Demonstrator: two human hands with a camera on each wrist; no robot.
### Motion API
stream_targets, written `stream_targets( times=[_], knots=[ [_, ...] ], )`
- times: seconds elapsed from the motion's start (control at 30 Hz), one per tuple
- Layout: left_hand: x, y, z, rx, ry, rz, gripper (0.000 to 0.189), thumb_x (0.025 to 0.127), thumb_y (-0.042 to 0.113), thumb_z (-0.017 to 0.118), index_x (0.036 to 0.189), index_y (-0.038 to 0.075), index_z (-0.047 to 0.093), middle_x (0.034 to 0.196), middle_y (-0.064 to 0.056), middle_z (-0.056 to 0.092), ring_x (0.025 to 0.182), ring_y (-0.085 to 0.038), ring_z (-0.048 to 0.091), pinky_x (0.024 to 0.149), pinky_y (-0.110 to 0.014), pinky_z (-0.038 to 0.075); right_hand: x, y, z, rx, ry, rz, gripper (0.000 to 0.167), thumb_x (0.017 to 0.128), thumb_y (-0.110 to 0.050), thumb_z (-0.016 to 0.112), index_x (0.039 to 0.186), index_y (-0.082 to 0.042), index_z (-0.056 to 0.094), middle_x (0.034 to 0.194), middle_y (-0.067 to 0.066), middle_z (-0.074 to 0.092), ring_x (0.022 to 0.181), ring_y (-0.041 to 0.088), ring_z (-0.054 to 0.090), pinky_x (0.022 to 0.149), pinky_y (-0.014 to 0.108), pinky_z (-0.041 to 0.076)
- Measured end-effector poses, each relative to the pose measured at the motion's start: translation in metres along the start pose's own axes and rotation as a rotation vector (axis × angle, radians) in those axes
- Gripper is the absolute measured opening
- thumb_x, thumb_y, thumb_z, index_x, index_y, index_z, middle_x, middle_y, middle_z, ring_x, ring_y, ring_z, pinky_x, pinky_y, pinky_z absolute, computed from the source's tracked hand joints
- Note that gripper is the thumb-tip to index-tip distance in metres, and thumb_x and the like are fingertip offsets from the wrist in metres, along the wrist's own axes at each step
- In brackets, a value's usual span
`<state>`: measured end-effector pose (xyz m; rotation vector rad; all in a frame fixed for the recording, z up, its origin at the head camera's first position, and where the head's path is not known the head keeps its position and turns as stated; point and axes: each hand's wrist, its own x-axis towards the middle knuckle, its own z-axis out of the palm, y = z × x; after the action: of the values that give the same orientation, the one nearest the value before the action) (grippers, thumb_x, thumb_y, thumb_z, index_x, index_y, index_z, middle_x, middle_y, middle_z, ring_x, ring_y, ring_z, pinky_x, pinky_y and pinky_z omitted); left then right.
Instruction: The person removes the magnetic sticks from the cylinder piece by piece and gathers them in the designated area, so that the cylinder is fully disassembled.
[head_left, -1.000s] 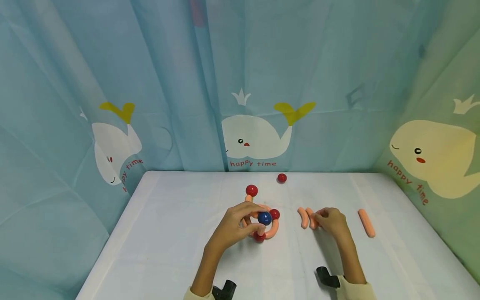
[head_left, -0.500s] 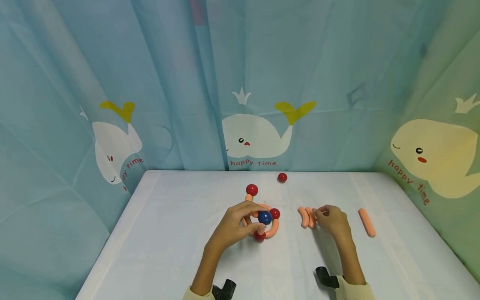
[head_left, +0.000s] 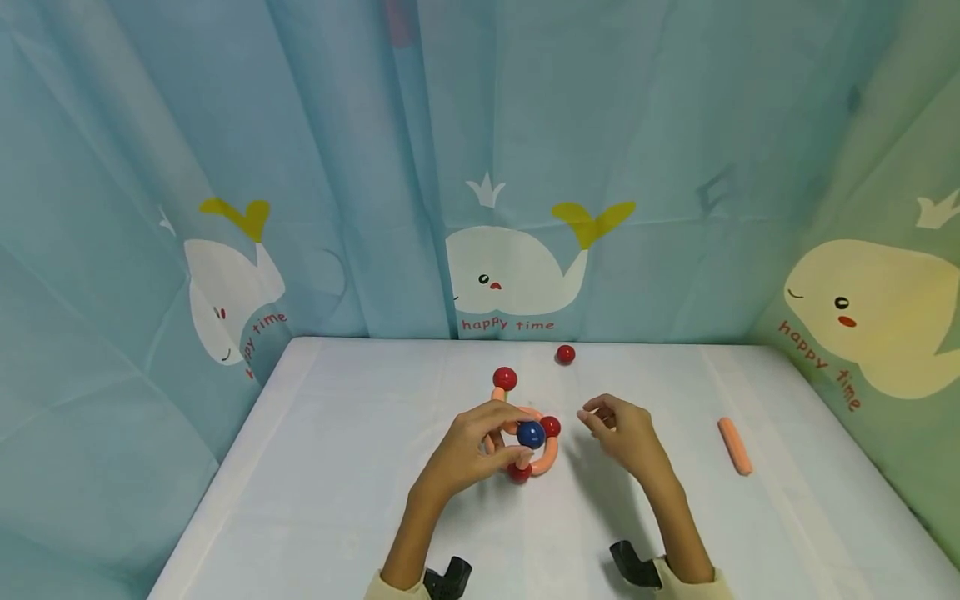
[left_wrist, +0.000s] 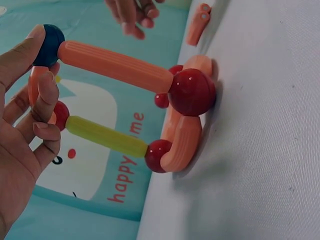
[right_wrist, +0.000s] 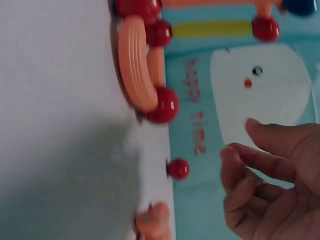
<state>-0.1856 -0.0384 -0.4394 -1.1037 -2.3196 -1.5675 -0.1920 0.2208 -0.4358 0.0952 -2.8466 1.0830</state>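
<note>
Left hand [head_left: 471,443]: grip pinched blue ball [head_left: 531,434].
Right hand [head_left: 628,433]: grip hung parted above bench [head_left: 300,475].
Loose red ball [head_left: 566,354]: lay near far edge.

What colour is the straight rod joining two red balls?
The straight rod is yellowish green, clearest in the left wrist view.

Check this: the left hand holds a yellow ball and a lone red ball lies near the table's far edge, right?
No: the left hand holds a blue ball, not yellow, as the head view shows. A lone red ball lies near the table's far edge.
</note>
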Motion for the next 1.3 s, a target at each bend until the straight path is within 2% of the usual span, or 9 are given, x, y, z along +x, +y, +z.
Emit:
stream_targets(
  times=[0.13, 0.2, 0.33, 0.6, 0.9, 1.0, 1.1, 1.2, 1.3],
  knots=[
    [0.001, 0.0, 0.0, 0.011, 0.002, 0.012, 0.043, 0.085, 0.024, 0.078, 0.125, 0.027, 0.064, 0.115, 0.007, 0.066, 0.083, -0.006, 0.055, 0.065, -0.023, 0.054, -0.001, -0.008, 0.017, -0.031, -0.07, -0.052, 0.03, 0.09, -0.02, 0.07, 0.11, 0.003, 0.065, 0.081, 0.008, 0.068, 0.068, 0.013, 0.06, 0.058, 0.024, 0.049],
    [0.001, -0.001, 0.0, 0.021, 0.001, 0.021, 0.042, 0.085, 0.025, 0.077, 0.126, 0.026, 0.064, 0.115, 0.005, 0.066, 0.083, -0.005, 0.055, 0.064, -0.024, 0.054, -0.002, -0.01, 0.025, -0.049, -0.095, -0.044, 0.036, 0.088, -0.019, 0.072, 0.113, 0.006, 0.062, 0.078, 0.008, 0.068, 0.066, 0.013, 0.06, 0.057, 0.025, 0.049],
    [0.0, -0.001, -0.001, 0.034, 0.005, 0.025, 0.042, 0.085, 0.027, 0.076, 0.126, 0.026, 0.064, 0.117, 0.004, 0.065, 0.083, -0.004, 0.055, 0.063, -0.023, 0.054, -0.004, -0.014, 0.04, -0.09, -0.131, 0.013, 0.045, 0.088, -0.019, 0.072, 0.117, 0.012, 0.055, 0.072, 0.008, 0.064, 0.061, 0.013, 0.055, 0.055, 0.026, 0.048],
    [0.0, -0.002, -0.004, 0.041, 0.03, 0.049, 0.044, 0.083, 0.027, 0.079, 0.124, 0.027, 0.065, 0.114, -0.002, 0.065, 0.085, -0.004, 0.055, 0.067, -0.02, 0.054, -0.006, -0.017, 0.056, -0.139, -0.145, 0.13, 0.05, 0.089, -0.022, 0.068, 0.119, 0.014, 0.052, 0.065, 0.007, 0.054, 0.055, 0.015, 0.051, 0.048, 0.025, 0.041],
    [-0.002, -0.008, -0.007, 0.042, 0.05, 0.111, 0.042, 0.084, 0.021, 0.077, 0.125, 0.023, 0.066, 0.112, 0.0, 0.065, 0.089, -0.009, 0.058, 0.07, -0.02, 0.054, -0.004, -0.018, 0.061, -0.217, -0.108, 0.121, 0.026, 0.089, -0.018, 0.064, 0.101, 0.005, 0.057, 0.066, 0.005, 0.05, 0.057, 0.017, 0.048, 0.048, 0.027, 0.035],
    [-0.002, -0.009, -0.007, 0.038, 0.05, 0.125, 0.039, 0.086, 0.02, 0.075, 0.124, 0.021, 0.067, 0.116, 0.002, 0.064, 0.09, -0.01, 0.058, 0.071, -0.021, 0.054, 0.001, -0.017, 0.06, -0.222, -0.099, 0.087, 0.024, 0.086, -0.012, 0.064, 0.103, 0.005, 0.059, 0.073, 0.01, 0.059, 0.065, 0.02, 0.054, 0.054, 0.032, 0.042],
    [-0.002, -0.01, -0.006, 0.051, 0.053, 0.148, 0.036, 0.087, 0.019, 0.074, 0.123, 0.017, 0.068, 0.117, 0.001, 0.064, 0.085, -0.009, 0.057, 0.068, -0.021, 0.053, 0.006, -0.016, 0.058, -0.219, -0.098, 0.059, 0.033, 0.081, -0.006, 0.066, 0.111, 0.007, 0.062, 0.093, 0.019, 0.069, 0.083, 0.028, 0.065, 0.071, 0.041, 0.053],
    [-0.002, -0.009, -0.005, 0.082, 0.061, 0.166, 0.035, 0.087, 0.019, 0.075, 0.121, 0.014, 0.068, 0.116, 0.0, 0.064, 0.077, -0.012, 0.056, 0.064, -0.022, 0.052, 0.013, -0.015, 0.058, -0.193, -0.116, 0.072, 0.046, 0.079, -0.009, 0.071, 0.122, 0.006, 0.061, 0.112, 0.022, 0.069, 0.104, 0.035, 0.065, 0.088, 0.049, 0.053],
    [-0.001, -0.006, -0.004, 0.099, 0.071, 0.159, 0.034, 0.086, 0.019, 0.075, 0.119, 0.013, 0.069, 0.116, 0.0, 0.064, 0.072, -0.012, 0.054, 0.061, -0.026, 0.052, 0.018, -0.015, 0.059, -0.162, -0.115, 0.081, 0.053, 0.076, -0.015, 0.078, 0.122, 0.003, 0.062, 0.115, 0.02, 0.069, 0.108, 0.036, 0.064, 0.092, 0.051, 0.052]
  ],
)
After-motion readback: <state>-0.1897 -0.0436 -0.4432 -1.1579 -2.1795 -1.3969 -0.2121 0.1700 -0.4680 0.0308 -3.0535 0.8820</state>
